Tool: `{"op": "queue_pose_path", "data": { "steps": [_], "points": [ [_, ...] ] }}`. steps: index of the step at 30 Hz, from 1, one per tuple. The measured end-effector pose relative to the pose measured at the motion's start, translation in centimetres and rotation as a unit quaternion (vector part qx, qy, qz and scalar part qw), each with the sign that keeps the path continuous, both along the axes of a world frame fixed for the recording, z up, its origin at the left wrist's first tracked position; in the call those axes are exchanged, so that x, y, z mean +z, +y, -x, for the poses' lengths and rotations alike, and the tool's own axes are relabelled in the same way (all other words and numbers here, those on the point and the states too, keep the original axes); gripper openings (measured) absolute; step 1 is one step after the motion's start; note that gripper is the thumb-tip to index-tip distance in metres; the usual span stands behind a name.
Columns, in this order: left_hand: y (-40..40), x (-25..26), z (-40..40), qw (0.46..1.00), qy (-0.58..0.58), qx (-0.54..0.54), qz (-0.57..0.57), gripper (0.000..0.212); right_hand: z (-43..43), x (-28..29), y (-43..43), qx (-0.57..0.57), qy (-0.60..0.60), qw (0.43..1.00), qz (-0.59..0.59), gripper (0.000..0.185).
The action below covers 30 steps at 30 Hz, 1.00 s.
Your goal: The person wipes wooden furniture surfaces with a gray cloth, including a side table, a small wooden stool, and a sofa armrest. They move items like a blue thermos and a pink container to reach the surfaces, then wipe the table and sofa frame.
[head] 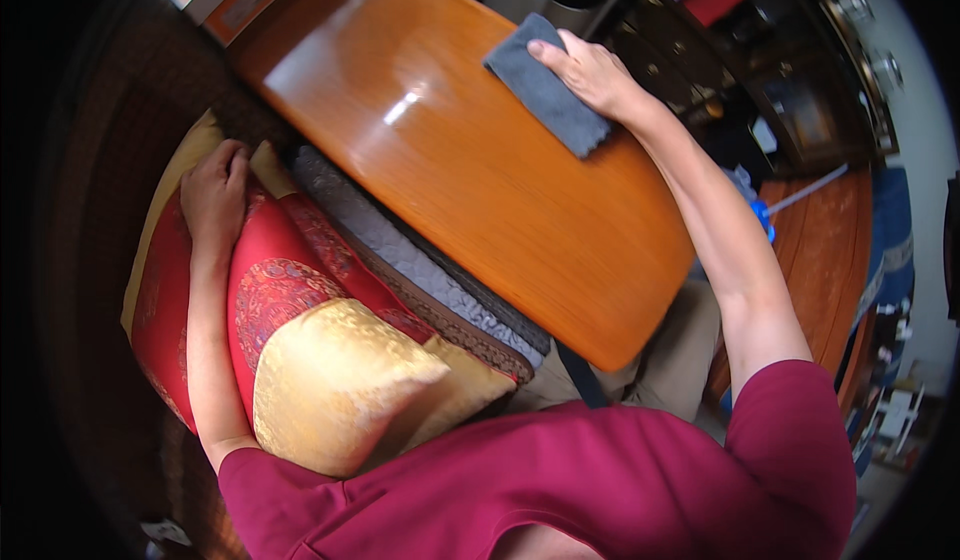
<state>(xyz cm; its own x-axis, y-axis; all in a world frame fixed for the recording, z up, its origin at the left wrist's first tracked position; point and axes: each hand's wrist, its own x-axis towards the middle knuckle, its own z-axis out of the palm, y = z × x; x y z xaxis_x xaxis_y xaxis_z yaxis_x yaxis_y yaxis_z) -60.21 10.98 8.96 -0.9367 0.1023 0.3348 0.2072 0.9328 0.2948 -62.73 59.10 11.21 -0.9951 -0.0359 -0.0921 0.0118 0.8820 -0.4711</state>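
Observation:
My right hand [592,69] presses a folded grey cloth [544,84] onto a glossy orange-brown wooden surface [480,177], near its far long edge. The thumb lies on top of the cloth, and one end hangs loose toward me. On the left, my left hand [216,192] curls over the upper part of several red and gold brocade cushions [277,297]. Its forearm lies across them, with a cushion on either side; the fingertips are partly hidden. A pale gold cushion corner [341,372] bulges close to my chest.
Grey quilted padding [427,260] lines the gap between cushions and wood. An orange and white box [247,1] sits at the far left end. Dark cabinets [675,57] stand beyond my right arm, near a reddish wooden surface [821,252] with a blue object [763,219].

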Motion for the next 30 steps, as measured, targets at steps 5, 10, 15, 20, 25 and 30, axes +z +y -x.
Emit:
{"op": "queue_pose_path", "data": {
  "steps": [5, 10, 15, 20, 25, 30],
  "points": [
    [-1.5, 0.8, 0.5, 0.997, 0.058, -0.028, 0.037, 0.023, -14.1, 0.8, 6.5, -0.08, 0.051, 0.995, 0.007, 0.078],
    [-0.7, 2.4, 0.5, 0.982, 0.077, -0.031, 0.169, 0.019, -22.4, -1.7, 9.6, -0.176, 0.131, 0.937, 0.271, 0.069],
    [5.5, 6.6, -0.8, 0.9, 0.196, -0.208, 0.328, 0.015, -26.3, -4.2, 0.5, -0.266, 0.247, 0.742, 0.564, 0.071],
    [21.5, 9.2, -8.7, 0.927, 0.154, -0.299, 0.166, 0.031, -33.2, -5.9, -7.6, -0.249, 0.22, 0.694, 0.638, 0.085],
    [28.3, 4.6, -14.5, 0.929, -0.037, -0.366, 0.046, 0.055, -31.8, -6.1, -5.8, -0.251, 0.099, 0.61, 0.745, 0.077],
    [31.3, 4.0, -15.7, 0.938, -0.014, -0.329, 0.108, 0.058, -26.8, -15.3, -5.1, -0.354, 0.167, 0.42, 0.819, 0.047]
  ]
}}
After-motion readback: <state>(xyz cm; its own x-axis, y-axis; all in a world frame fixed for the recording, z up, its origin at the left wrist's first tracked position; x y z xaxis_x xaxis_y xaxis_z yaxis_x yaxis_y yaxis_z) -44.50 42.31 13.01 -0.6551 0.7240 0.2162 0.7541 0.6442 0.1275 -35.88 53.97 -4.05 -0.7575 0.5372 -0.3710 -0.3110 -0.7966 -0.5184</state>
